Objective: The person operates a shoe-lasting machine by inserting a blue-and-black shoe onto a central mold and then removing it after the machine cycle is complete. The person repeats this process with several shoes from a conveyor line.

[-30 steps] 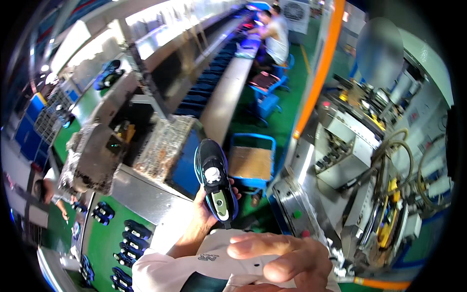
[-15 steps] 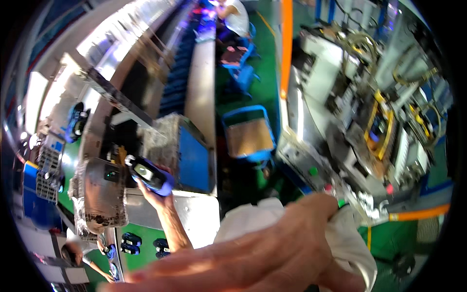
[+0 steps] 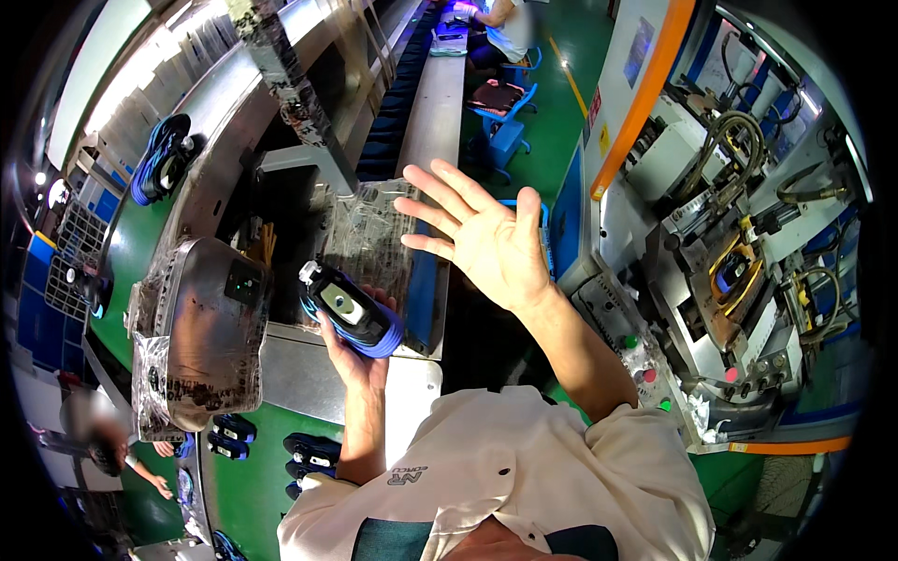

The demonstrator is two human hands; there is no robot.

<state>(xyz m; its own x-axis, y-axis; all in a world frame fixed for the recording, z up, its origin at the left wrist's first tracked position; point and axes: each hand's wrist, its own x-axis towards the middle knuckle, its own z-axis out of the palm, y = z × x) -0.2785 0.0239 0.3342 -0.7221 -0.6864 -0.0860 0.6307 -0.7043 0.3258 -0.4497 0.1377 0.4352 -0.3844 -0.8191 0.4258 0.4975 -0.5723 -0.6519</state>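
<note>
Head view, left hand (image 3: pixel 360 351) fingers cupping shoe (image 3: pixel 351 310) – underneath

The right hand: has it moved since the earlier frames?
Yes. The right hand has risen from the lower edge, now open-palmed, level with the plastic-wrapped conveyor housing.

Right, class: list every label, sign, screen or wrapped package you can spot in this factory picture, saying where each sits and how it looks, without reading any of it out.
Yellow warning label: small square on the machine's white panel, beside the orange stripe.
Red sticker: small, just above the yellow one.
Blue sign: upright rectangle, higher on the same panel.
Green-lit display: small dark square on the plastic-wrapped grey machine, left of the shoe in the left hand.
</note>
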